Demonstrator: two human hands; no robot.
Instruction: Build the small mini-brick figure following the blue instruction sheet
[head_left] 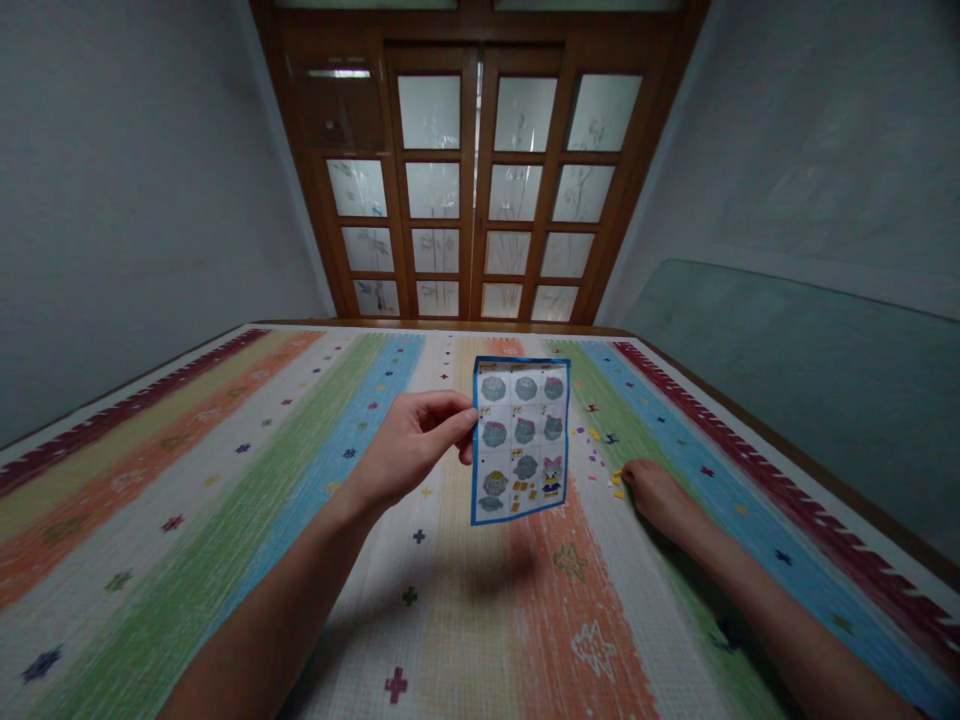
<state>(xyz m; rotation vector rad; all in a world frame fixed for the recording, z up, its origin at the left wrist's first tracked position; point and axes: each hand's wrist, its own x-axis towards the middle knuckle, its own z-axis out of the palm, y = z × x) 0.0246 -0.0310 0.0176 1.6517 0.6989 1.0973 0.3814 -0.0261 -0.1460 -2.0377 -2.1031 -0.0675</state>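
Nine figures on the sheet (520,440): one looks coloured, eight grey. The left hand (409,445) clamps its edge with the fingers, above the mat (225,480). The right hand (656,492) touches loose pieces (592,440); whether its fingers are apart or together I cannot tell.

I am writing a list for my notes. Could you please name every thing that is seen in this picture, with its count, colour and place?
sheet: one, blue border around a grid of small pictures, held up over the middle of the mat
small pieces: many, too small to count, yellow, purple and other colours, scattered on the mat right of the sheet
mat: one, stripes of many colours, spread underneath everything
door: one double door, brown wood with frosted panes, at the far end
walls: two, grey, left and right
panel: one, grey-green, along the right wall
left hand: pinches the sheet's left edge
right hand: lies on the mat, fingertips at the small pieces
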